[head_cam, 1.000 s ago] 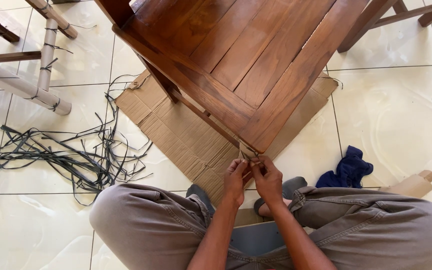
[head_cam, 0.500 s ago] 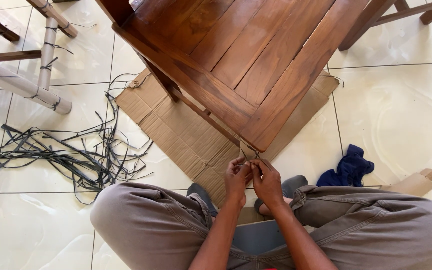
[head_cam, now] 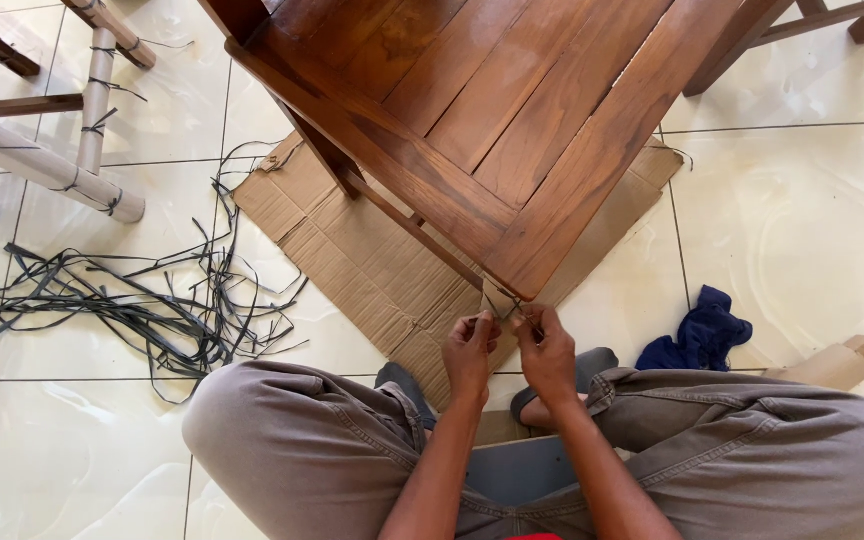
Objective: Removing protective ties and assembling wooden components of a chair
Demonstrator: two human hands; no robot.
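Pale floor tiles (head_cam: pixel 802 220) carry flattened cardboard (head_cam: pixel 372 260) under a wooden chair (head_cam: pixel 512 130). Just below its near corner, at centre frame, both your grips pinch a thin dark strip (head_cam: pixel 504 305): left hand (head_cam: pixel 470 352) and right hand (head_cam: pixel 546 350) equally close, the strip running up toward the corner.

Reddish-brown wooden chair (head_cam: pixel 512 120), tan cardboard (head_cam: pixel 372 260), black strips (head_cam: pixel 152 310), dark-blue cloth (head_cam: pixel 700 335), grey-brown trousers (head_cam: pixel 312 450).
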